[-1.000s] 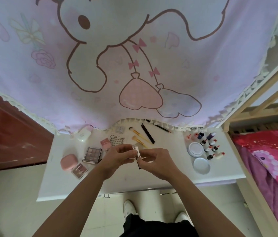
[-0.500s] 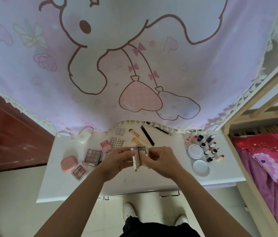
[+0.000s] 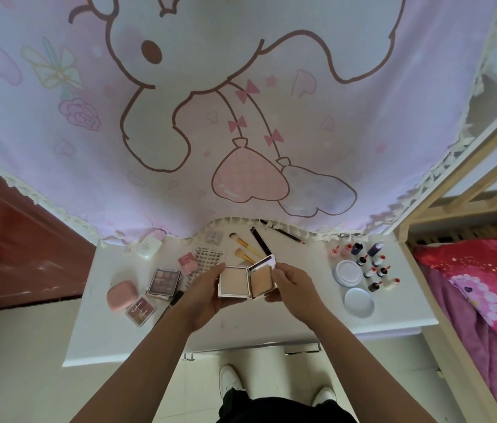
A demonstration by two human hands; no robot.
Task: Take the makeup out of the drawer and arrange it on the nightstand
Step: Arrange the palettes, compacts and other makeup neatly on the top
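1. Hands are both holding one powder compact (image 3: 245, 282) above the middle of the worktop (image 3: 271, 319): the left hand (image 3: 207, 296) is cupping the pale pan half from below, fingers curled around its edge, while the right hand (image 3: 294, 288) is pinching the hinged half, which is standing open.
2. Makeup is already lying all around the compact: an eyeshadow palette (image 3: 164, 280) and a pink case (image 3: 121, 295) to its left, brushes (image 3: 242, 248) just behind it, small bottles (image 3: 372, 267) and two round lids (image 3: 348, 272) well to its right.
3. Risk, as I judge it: the open compact is hanging in the air, so a loosening pinch could be letting it tip and crack the pressed powder.
4. Setting it down open could also be knocking the brushes behind it.
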